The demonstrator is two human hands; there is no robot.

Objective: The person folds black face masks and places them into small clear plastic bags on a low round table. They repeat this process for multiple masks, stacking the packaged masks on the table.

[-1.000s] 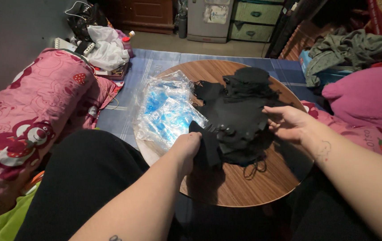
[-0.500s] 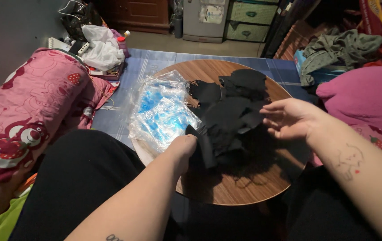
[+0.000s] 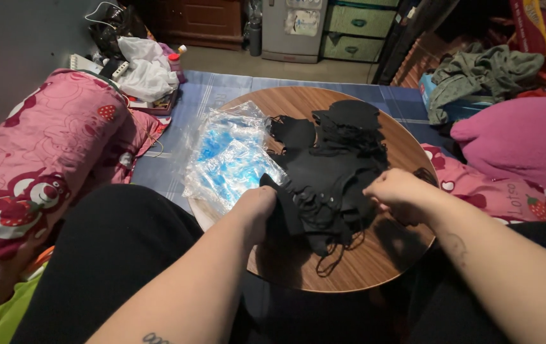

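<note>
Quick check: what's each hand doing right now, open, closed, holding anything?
Left hand: closed, gripping the black face masks.
Right hand: closed, pinching the same masks.

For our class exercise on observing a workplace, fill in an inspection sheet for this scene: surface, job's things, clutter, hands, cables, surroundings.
Surface: round wooden table, low, on a blue mat.
Job's things: pile of black fabric pieces with thin straps; clear plastic bags beside it.
Clutter: white cloth, green garment.
Hands: left hand and right hand both grip the black fabric.
Cables: white cable by the wall.
Surroundings: pink bedding, green drawers.
</note>
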